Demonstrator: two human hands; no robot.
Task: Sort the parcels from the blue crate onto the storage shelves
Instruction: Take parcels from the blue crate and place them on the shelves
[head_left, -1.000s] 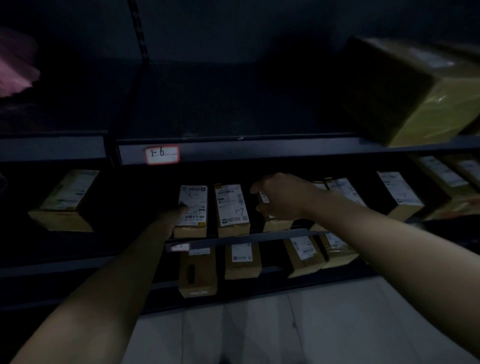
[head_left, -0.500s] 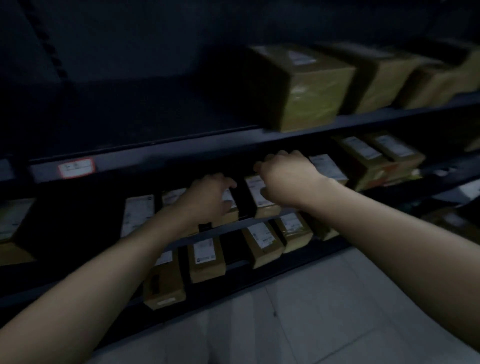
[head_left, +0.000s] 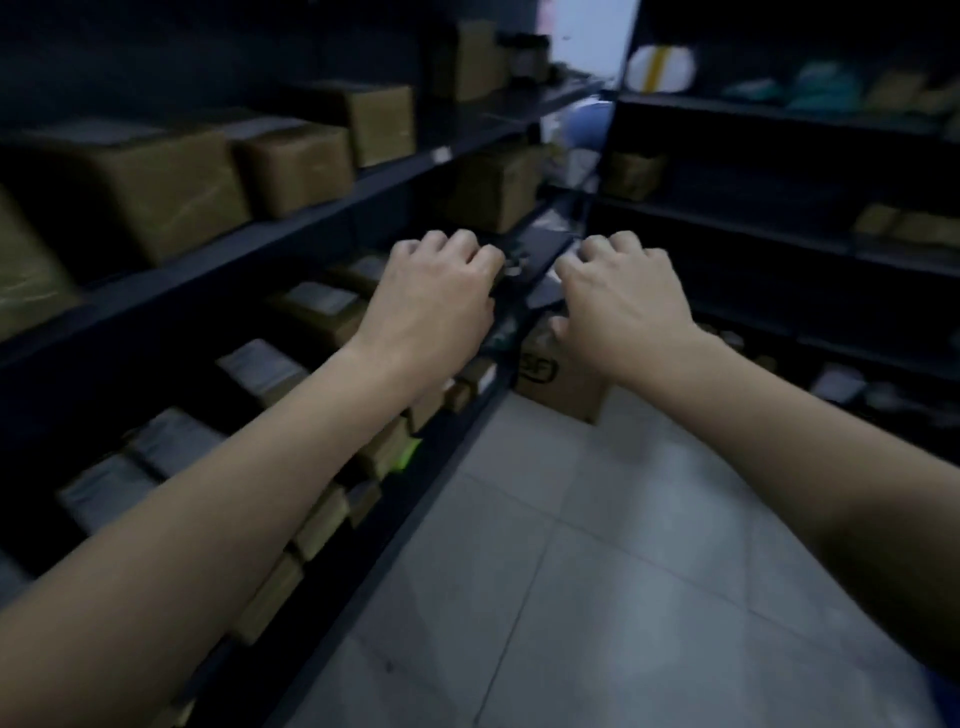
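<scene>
The dark storage shelves run along my left. Large brown parcels stand on an upper level, and small labelled parcels lie in rows on the levels below. My left hand hovers in front of the shelf edge with its fingers loosely curled, and it holds nothing. My right hand hangs beside it over the aisle, also loosely curled and empty. No blue crate is in view.
A cardboard box stands on the floor at the far end of the left shelves. A second dark shelving unit with a few parcels lines the right side. Grey floor tiles form the aisle between them.
My view has swung right, down the aisle. Both hands have come off the small parcels on the middle shelf and now hang in the air, empty.
</scene>
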